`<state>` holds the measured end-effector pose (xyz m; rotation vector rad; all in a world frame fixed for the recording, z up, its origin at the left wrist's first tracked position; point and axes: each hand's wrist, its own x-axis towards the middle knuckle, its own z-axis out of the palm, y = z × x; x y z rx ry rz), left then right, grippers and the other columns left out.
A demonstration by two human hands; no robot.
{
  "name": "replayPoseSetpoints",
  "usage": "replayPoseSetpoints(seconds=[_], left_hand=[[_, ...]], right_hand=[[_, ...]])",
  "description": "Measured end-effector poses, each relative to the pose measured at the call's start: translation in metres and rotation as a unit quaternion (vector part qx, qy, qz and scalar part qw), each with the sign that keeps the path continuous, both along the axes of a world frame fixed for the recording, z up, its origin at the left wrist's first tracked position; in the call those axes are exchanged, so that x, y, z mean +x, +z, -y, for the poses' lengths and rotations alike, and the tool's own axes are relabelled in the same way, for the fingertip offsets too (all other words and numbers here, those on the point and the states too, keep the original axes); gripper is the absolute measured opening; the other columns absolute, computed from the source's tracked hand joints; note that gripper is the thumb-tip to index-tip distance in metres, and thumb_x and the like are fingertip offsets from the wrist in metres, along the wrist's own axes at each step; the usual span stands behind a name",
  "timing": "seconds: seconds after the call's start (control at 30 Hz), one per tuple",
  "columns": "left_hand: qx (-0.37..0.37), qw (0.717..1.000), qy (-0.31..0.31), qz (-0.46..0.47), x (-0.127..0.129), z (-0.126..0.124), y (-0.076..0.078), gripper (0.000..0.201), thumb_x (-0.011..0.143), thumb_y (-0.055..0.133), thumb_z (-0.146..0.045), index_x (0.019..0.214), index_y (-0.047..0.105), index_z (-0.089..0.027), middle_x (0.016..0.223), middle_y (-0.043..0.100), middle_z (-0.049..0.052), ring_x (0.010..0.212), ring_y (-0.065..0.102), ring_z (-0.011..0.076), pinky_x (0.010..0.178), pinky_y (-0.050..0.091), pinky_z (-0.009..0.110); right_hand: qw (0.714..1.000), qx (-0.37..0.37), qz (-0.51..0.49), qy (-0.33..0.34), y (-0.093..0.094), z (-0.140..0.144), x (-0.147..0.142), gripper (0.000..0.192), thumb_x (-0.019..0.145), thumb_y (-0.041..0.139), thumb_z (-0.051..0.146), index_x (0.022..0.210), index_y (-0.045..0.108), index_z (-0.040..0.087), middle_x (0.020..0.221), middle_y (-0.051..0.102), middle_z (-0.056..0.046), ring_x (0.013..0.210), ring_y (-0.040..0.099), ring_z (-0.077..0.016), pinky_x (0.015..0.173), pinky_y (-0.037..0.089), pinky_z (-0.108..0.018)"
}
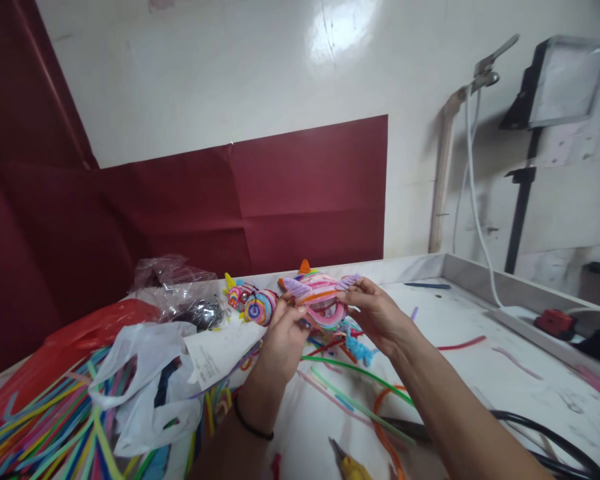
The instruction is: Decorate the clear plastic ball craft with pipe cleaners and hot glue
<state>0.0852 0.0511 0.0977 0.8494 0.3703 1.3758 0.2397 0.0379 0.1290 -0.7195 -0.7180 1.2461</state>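
Both hands up over the white table [480, 373], holding one pipe-cleaner figure [319, 297] between them; left hand [285, 333] fingers curled shut on its left end, right hand [375, 313] fingers pinched shut on its right end; figure is pink, purple and orange, off the table surface, level-ish; second coiled figure [253, 303] sits on the table just left of it, apart from the hands; loose green pipe cleaner [360, 377] lies under the wrists; pile of coloured pipe cleaners [45, 427] at left under a white plastic bag [140, 380]; yellow-handled tool [350, 467] near the bottom edge.
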Motion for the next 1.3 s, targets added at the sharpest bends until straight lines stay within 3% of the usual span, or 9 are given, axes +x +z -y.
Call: replayPoseSetpoints(seconds=[0.27,0.4,0.93,1.3], left_hand=[[0.007,1.0,0.0,-0.021,0.0,0.001,0.003,0.03,0.071,0.072,-0.014,0.099,0.066,-0.022,0.107,0.073,0.005,0.108,0.068,0.0243,0.097,0.052,0.037],[0.01,0.999,0.001,-0.04,0.0,0.0,0.003,0.031,0.073,0.071,-0.017,0.104,0.069,-0.02,0.11,0.072,0.007,0.111,0.066,0.0258,0.095,0.053,0.037],[-0.066,0.997,0.039,-0.03,0.0,-0.001,0.006,0.013,0.071,0.07,-0.015,0.084,0.067,-0.018,0.09,0.072,0.005,0.104,0.067,0.0242,0.093,0.054,0.036],[-0.056,0.997,0.04,-0.041,0.0,-0.003,0.003,0.015,0.071,0.07,-0.016,0.085,0.066,-0.018,0.088,0.071,0.004,0.101,0.067,0.0224,0.091,0.054,0.034]], right_hand=[[1.0,-0.006,-0.004,-0.01,-0.003,-0.002,-0.002,0.051,0.029,0.09,0.009,0.064,0.055,0.021,0.054,0.058,0.01,0.058,0.053,-0.0114,0.061,0.04,-0.027],[1.0,0.005,-0.001,-0.004,-0.012,-0.01,0.001,0.048,0.039,0.091,0.014,0.067,0.053,0.022,0.057,0.062,0.008,0.06,0.057,-0.0124,0.063,0.043,-0.029],[1.0,-0.023,0.012,-0.001,-0.02,-0.014,-0.002,0.046,0.048,0.091,0.016,0.074,0.053,0.023,0.064,0.064,0.007,0.06,0.06,-0.0133,0.06,0.043,-0.028],[1.0,-0.026,0.004,-0.011,-0.021,-0.016,-0.003,0.044,0.043,0.086,0.014,0.069,0.052,0.023,0.06,0.064,0.006,0.058,0.058,-0.013,0.06,0.043,-0.028]])
